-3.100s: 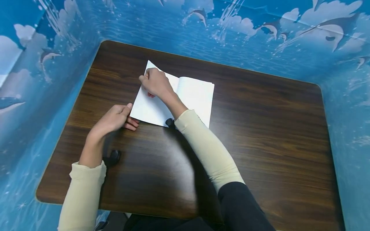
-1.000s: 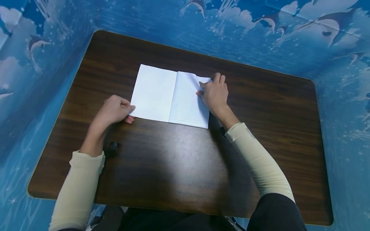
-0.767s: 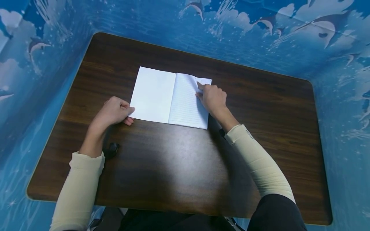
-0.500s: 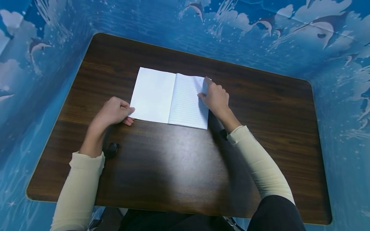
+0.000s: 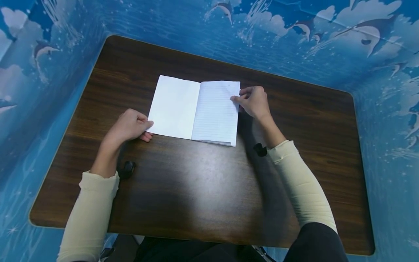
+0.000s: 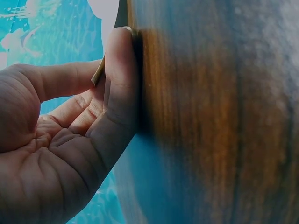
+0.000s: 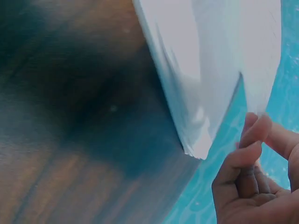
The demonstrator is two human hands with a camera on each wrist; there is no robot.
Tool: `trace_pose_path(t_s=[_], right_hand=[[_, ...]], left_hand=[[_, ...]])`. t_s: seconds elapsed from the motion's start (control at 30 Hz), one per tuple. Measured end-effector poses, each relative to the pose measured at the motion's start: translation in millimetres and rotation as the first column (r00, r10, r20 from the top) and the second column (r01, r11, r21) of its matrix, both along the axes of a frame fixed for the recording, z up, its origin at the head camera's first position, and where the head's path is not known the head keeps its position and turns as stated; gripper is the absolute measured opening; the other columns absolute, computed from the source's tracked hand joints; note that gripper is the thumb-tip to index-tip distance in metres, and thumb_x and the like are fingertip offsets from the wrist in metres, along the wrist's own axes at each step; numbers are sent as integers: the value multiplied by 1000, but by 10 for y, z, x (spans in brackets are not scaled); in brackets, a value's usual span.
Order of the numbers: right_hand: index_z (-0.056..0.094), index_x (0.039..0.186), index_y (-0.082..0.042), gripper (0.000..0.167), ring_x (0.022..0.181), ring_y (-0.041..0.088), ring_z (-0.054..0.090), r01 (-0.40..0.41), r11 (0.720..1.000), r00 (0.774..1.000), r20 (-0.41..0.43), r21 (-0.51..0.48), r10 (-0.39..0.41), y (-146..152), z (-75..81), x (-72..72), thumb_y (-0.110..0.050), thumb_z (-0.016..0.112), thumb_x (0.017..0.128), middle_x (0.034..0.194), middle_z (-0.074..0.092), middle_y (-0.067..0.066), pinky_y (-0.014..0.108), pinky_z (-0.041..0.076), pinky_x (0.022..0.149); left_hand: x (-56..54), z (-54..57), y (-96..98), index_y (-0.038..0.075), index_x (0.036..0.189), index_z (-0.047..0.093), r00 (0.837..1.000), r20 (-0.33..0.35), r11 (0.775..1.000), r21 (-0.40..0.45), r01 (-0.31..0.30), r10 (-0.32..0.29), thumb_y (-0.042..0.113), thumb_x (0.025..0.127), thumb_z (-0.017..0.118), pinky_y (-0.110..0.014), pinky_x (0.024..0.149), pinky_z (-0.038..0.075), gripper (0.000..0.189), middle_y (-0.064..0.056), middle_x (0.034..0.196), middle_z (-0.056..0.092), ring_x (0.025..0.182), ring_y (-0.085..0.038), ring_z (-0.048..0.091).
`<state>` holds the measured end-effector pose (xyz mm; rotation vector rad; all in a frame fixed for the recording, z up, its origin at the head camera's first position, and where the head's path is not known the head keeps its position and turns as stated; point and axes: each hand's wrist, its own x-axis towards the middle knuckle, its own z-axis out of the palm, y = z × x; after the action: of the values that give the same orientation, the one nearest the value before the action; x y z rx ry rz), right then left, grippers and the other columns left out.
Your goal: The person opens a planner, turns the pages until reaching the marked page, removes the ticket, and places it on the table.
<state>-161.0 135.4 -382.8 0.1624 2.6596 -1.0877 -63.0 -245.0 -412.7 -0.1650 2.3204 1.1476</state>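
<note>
An open notebook [image 5: 214,112] lies on the brown table, its left side plain white and its right page ruled with lines. My left hand [image 5: 131,125] pinches the notebook's lower left corner, thumb on top and fingers beneath; the left wrist view shows the corner between thumb and fingers. At the right edge my right hand [image 5: 255,102] pinches a page near its upper corner. In the right wrist view that page [image 7: 259,56] rises away from the stack of pages [image 7: 187,84] below, its edge between thumb and fingertip.
The dark wood table [image 5: 209,189] has rounded corners and a bright glare at its middle. A blue curtain [image 5: 183,32] printed with dolphins surrounds it. Small black devices [image 5: 127,169] sit at both wrists.
My right hand first moved from the notebook's left side to its right page. Its fingers then slid to the right edge and lifted a page there. The left hand now pinches the lower left corner.
</note>
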Motion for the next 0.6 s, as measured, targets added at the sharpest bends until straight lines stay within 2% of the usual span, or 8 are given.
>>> trace_pose_path(t_s=[0.13, 0.23, 0.33, 0.47, 0.6], right_hand=[[75, 113, -3, 27, 86, 36, 77, 3, 998, 1000, 22, -58, -2, 6, 101, -40, -28, 73, 104, 95, 75, 17, 37, 63, 80], [77, 110, -3, 26, 79, 29, 77, -8, 996, 1000, 17, -91, 9, -21, 187, -78, -28, 73, 104, 87, 73, 8, 32, 62, 77], [78, 108, -2, 26, 74, 24, 77, -26, 992, 1000, -3, -120, 26, -82, 270, -106, -28, 73, 104, 84, 73, 4, 23, 59, 68], [78, 106, -3, 28, 72, 23, 78, -54, 989, 998, -16, -135, 53, -192, 375, -139, -30, 73, 104, 80, 73, 2, 23, 58, 63], [78, 105, -3, 27, 67, 20, 76, -91, 984, 995, -43, -156, 85, -333, 469, -165, -30, 74, 103, 78, 72, 2, 25, 60, 65]], left_hand=[[3, 1, -7, -12, 117, 70, 1000, -5, 1000, 3, 1, -1, 16, 111, 58, -27, 71, 63, 31, -12, 82, 81, 69, -20, 80], [5, -2, -12, -11, 115, 70, 1000, -8, 1000, 9, 2, -2, 16, 111, 58, -25, 68, 63, 30, -12, 82, 81, 69, -20, 80], [7, 1, -11, -10, 112, 71, 1000, -8, 1000, 9, 3, -3, 16, 111, 58, -24, 68, 62, 29, -12, 82, 81, 70, -20, 80], [3, 2, -15, -11, 114, 70, 1000, -4, 1000, 17, 5, -5, 16, 111, 58, -25, 66, 62, 30, -13, 84, 81, 69, -19, 80], [6, 2, -11, -12, 117, 70, 1000, -8, 1000, 18, 4, -4, 17, 111, 58, -24, 65, 61, 31, -15, 85, 82, 68, -18, 80]])
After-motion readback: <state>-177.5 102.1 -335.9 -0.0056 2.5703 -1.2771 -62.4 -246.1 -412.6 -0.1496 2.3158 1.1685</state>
